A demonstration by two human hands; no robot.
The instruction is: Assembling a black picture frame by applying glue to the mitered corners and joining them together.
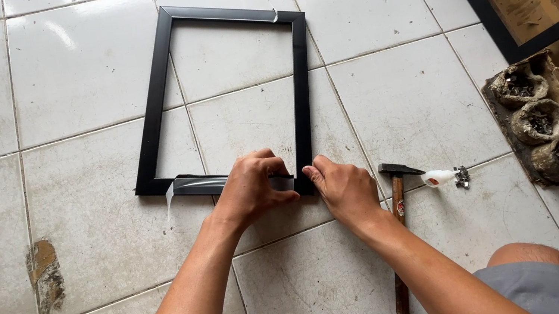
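Both hands pinch the frame (232,97) at its near right corner: left hand (248,188) on the film (195,186), right hand (342,186) gripping the corner. Peeling looks best done slowly and low along the rail, with the corner held flat.

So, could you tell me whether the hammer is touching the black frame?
Apart. The head view shows bare tile between the hammer head and the black frame corner.
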